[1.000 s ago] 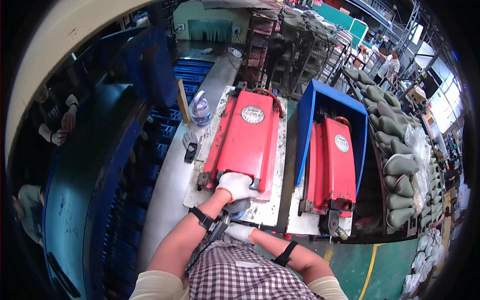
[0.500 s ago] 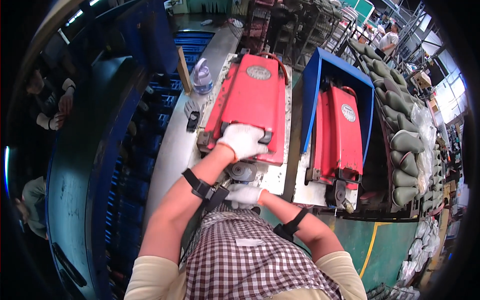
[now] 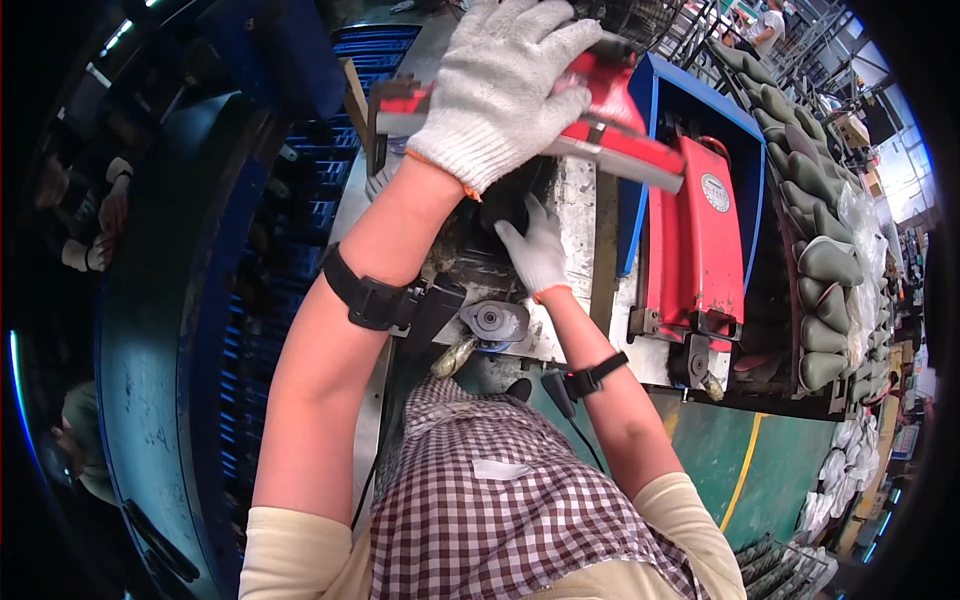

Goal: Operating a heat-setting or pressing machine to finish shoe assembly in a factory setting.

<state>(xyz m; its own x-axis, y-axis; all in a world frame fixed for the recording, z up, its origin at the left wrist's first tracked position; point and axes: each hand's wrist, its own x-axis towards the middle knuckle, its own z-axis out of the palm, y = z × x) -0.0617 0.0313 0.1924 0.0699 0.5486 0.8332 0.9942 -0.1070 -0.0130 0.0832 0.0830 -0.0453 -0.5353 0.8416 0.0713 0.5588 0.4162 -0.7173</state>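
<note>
My left hand (image 3: pixel 505 95), in a white knit glove, is raised in front of the lifted red lid (image 3: pixel 630 150) of the nearer press. Its fingers are spread; whether the palm touches the lid is hidden. Beside the hand shows the lid's black handle (image 3: pixel 612 47). Below, my gloved right hand (image 3: pixel 540 250) reaches over the dark inside of the press (image 3: pixel 480 235), thumb and fingers apart. What its fingertips touch is hard to make out. A round grey metal fitting (image 3: pixel 497 320) sits at the front of the press, with a wrapped handle (image 3: pixel 455 356) below it.
To the right stands a second red press (image 3: pixel 695 240), its lid down, under a blue hood (image 3: pixel 690 90). Beyond it, green shoe-like forms (image 3: pixel 825 260) fill a rack. On the left runs a long blue machine (image 3: pixel 150 300), with other people at its far side.
The red lid has swung up from its lowered position, my left hand rising with it. My right hand has moved from the front fitting up to the inside of the press.
</note>
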